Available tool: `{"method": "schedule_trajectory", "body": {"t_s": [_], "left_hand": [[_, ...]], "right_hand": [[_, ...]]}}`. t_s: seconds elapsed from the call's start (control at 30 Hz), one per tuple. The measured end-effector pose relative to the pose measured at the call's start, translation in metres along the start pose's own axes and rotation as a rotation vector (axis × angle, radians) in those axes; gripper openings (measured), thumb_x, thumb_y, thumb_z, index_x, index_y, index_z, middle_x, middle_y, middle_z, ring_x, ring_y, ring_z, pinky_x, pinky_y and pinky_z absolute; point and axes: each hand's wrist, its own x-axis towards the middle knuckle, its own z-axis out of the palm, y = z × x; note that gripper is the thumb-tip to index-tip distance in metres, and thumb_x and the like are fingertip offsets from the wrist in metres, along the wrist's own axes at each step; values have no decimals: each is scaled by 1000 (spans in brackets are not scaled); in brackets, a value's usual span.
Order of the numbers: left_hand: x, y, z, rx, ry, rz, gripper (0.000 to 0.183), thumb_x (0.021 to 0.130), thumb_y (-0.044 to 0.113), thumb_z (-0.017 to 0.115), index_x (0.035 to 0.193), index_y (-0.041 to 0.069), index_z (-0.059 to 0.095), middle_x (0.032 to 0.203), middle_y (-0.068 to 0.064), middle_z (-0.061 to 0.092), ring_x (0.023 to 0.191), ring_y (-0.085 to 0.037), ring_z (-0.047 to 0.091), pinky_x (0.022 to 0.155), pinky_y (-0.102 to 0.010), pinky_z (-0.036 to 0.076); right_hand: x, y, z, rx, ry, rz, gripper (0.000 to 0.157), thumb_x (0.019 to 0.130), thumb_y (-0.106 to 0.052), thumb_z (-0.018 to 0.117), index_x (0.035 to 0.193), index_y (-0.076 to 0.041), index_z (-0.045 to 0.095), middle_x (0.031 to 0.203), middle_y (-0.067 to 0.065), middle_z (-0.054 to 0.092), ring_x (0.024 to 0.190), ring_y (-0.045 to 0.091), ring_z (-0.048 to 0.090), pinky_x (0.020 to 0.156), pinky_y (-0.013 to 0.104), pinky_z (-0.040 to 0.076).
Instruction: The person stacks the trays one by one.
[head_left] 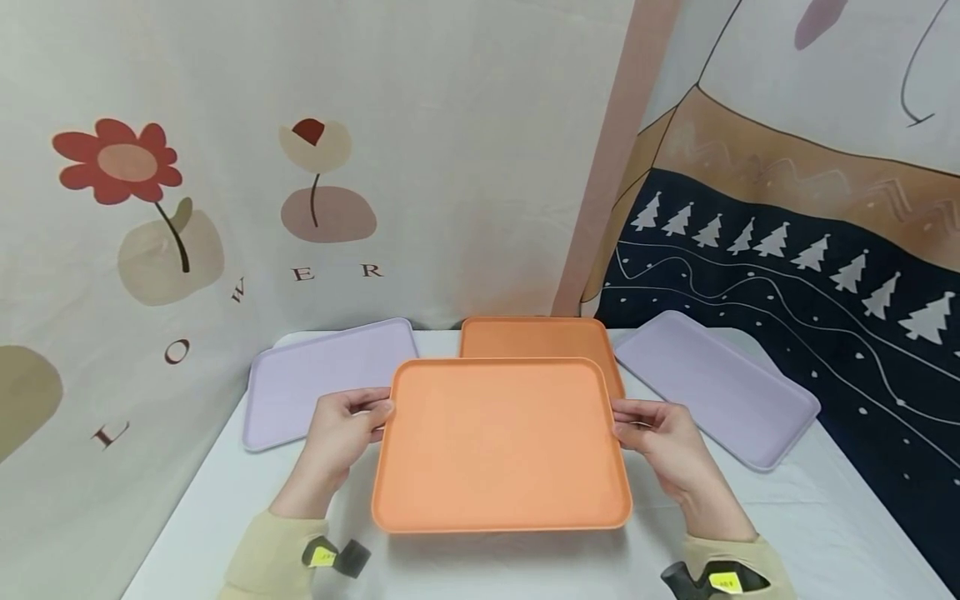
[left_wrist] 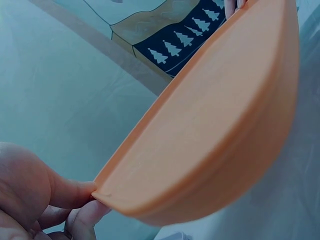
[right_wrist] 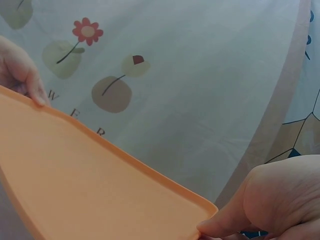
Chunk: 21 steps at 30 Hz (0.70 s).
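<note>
An orange rectangular tray [head_left: 501, 450] with a low raised rim is held up over the white table, tilted so its inside faces me. My left hand [head_left: 345, 433] pinches its left edge near the far corner, thumb on top in the left wrist view [left_wrist: 72, 192]. Opposite, my right hand [head_left: 663, 442] grips the right edge, its thumb pressed at the corner in the right wrist view. Behind the held tray lies a second orange tray [head_left: 534, 337], its near part hidden by the held one.
Two lilac trays lie at the sides: the left lilac tray [head_left: 322, 375] at the back left, the right lilac tray [head_left: 720, 387] set diagonally at the back right. A printed cloth [head_left: 465, 167] hangs behind the white table [head_left: 810, 517]. Dark cloth [head_left: 840, 333] borders its right side.
</note>
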Motion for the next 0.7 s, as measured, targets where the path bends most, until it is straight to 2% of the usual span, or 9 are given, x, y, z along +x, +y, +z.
{"method": "schedule_trajectory", "body": {"t_s": [0.3,0.7], "left_hand": [[1,1,7,-20,-11,-12,31,102,2,68,130,-10,68,108,-15,75,86,-12,71,70,-25,62],[3,2,15,-32,-28,-15,31,102,1,69,130,-11,68,107,-17,74,85,-14,70,69,-26,62]], "right_hand": [[1,3,-6,-25,5,-6,40,95,15,63,134,20,59,110,21,67,93,16,69,81,28,63],[0,6,-14,-23,6,-16,40,94,16,63,133,21,58,107,18,68,92,14,69,79,27,63]]}}
